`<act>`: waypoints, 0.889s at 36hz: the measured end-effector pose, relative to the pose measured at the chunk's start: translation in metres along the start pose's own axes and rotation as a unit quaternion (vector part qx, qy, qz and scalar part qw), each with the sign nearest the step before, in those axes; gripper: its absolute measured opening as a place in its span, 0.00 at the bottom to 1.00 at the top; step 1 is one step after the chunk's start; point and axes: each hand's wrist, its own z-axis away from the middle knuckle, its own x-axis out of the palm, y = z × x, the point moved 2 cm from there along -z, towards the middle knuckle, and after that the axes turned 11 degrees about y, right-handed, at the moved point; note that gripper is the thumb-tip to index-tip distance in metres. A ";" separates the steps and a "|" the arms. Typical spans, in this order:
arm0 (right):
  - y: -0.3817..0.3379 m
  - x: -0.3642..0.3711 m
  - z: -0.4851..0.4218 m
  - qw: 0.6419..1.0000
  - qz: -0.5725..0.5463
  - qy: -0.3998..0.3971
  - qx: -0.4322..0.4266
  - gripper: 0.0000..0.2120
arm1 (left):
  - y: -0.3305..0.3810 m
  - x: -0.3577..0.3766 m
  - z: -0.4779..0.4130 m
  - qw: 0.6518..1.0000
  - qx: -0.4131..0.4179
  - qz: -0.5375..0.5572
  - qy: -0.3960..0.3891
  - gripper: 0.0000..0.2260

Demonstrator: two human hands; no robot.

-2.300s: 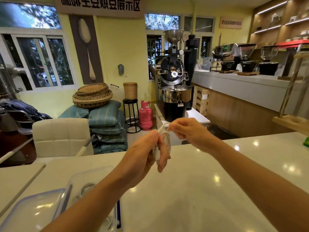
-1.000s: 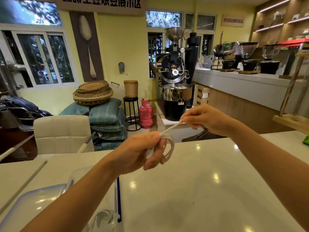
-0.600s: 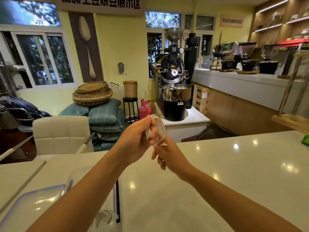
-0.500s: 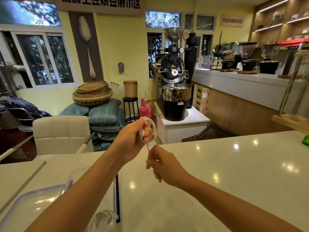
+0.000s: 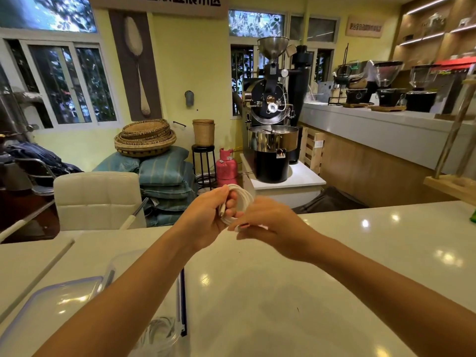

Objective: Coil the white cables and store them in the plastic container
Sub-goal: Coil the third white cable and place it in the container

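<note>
Above the white counter my left hand (image 5: 210,215) grips a white cable (image 5: 242,199) wound into a small coil, with a metal plug sticking out between the fingers. My right hand (image 5: 268,225) sits just right of the coil, its fingertips pinching the cable's loose end near the coil's lower edge. The clear plastic container (image 5: 177,295) stands at the lower left, mostly hidden behind my left forearm. Another coiled white cable (image 5: 159,331) lies inside it.
The container's clear lid (image 5: 51,305) with a bluish rim lies left of it on the counter (image 5: 283,292). A white chair (image 5: 98,199) stands behind the counter's far edge. A green object (image 5: 473,217) shows at the right edge.
My right hand rose from below the coil to beside it, taking up the hanging end. The coil in my left hand dropped slightly and moved toward the centre.
</note>
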 end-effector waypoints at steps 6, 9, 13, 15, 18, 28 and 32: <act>0.009 -0.004 -0.005 0.966 -0.183 0.085 0.161 0.09 | 0.000 0.006 0.004 0.999 0.008 -0.030 -0.024 0.14; 0.007 0.003 -0.005 0.945 -0.250 0.094 0.191 0.12 | -0.003 0.009 0.005 0.998 0.015 -0.052 -0.016 0.14; 0.009 0.011 -0.005 0.908 -0.324 0.131 0.232 0.09 | -0.004 0.010 0.003 0.998 0.033 -0.058 0.003 0.16; 0.013 0.013 -0.006 0.895 -0.329 0.160 0.254 0.07 | -0.002 0.010 0.001 0.997 0.038 -0.065 0.025 0.15; 0.015 0.017 -0.009 0.889 -0.327 0.176 0.269 0.07 | -0.001 0.009 -0.002 0.994 0.037 -0.084 0.062 0.14; 0.020 0.027 -0.018 0.879 -0.294 0.200 0.317 0.06 | -0.001 0.004 -0.008 0.943 0.127 -0.257 0.168 0.15; 0.022 0.028 -0.024 0.880 -0.277 0.179 0.340 0.06 | -0.002 -0.001 -0.009 0.910 0.168 -0.332 0.185 0.16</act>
